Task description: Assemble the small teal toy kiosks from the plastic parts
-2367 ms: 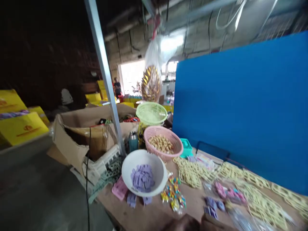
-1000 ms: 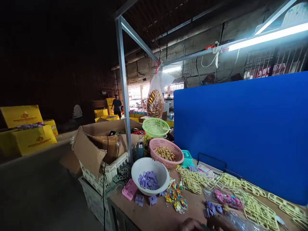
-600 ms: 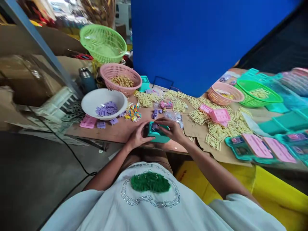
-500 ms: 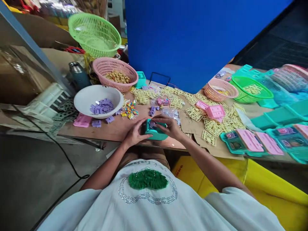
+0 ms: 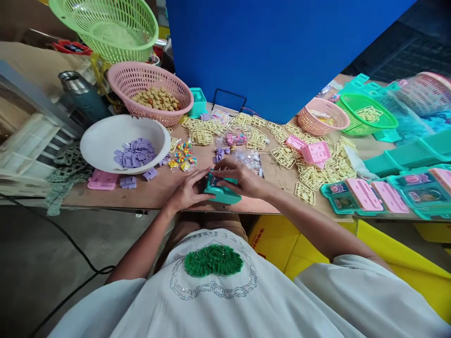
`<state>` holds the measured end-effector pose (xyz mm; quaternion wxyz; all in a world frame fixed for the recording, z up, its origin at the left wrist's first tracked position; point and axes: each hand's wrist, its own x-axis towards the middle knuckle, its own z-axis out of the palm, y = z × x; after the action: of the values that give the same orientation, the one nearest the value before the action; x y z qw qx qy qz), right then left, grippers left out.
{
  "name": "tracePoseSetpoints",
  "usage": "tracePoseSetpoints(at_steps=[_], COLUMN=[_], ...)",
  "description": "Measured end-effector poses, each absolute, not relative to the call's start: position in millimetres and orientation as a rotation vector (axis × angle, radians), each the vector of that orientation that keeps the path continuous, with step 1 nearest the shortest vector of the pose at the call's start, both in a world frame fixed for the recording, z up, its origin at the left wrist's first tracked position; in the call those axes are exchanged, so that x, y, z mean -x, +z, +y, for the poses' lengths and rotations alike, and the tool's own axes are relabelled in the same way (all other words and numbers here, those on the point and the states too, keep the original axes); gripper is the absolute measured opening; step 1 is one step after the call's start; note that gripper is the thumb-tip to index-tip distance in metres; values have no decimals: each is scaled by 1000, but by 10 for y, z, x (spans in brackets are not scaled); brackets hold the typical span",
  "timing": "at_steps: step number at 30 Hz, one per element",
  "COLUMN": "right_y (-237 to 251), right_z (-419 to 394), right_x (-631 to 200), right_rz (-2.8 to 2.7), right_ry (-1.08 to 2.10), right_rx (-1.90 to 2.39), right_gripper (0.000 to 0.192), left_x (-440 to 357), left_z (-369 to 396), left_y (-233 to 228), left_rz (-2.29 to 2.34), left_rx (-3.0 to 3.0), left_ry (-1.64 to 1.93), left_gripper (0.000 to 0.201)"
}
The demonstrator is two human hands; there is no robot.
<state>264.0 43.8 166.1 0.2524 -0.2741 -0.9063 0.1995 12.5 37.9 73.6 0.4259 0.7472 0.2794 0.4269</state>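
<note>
I log both hands at one teal case [image 5: 225, 195], near the front edge of the counter [image 5: 141, 197], just ahead of the wearer's body. Left hand [image 5: 186, 191]: grasping the case at its left end, thumb along the near side. Right hand [image 5: 241, 178]: curled over the top from the right, fingers touching the case; I cannot tell whether they pinch a part.

To the left I note a white bowl [image 5: 90, 143] with purple pieces [image 5: 137, 152] inside; a flat pink part [image 5: 103, 180] lies just beside it. Behind the bowl, a pink basket [image 5: 148, 70] holds tan pieces [image 5: 157, 98]. Beyond the case lie small bags of multicoloured pieces [image 5: 183, 157] and clear plastic bags [image 5: 248, 159]. On the right, pale yellow frames [image 5: 310, 177] spread out around a pink box [image 5: 316, 153].
</note>
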Motion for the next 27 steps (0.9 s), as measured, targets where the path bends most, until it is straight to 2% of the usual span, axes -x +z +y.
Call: tracePoseSetpoints(at_steps=[7,20,27], right_y=[1681,1790,1768], right_z=[432,414,376], right_x=[-2624,-2568,-2555], right_rz=[-2298,-2421,-2365], right_ry=[556,399,464], right_rx=[720,608,616], right_gripper=[33,29,30], left_x=[-170,-204,-187], left_z=[197,132,114], left_y=[791,966,1000], left_rz=[876,899,920], left_rx=[-1798,-1875,-1900], left_ry=[1128,1131,1110], left_gripper=[87,85,84])
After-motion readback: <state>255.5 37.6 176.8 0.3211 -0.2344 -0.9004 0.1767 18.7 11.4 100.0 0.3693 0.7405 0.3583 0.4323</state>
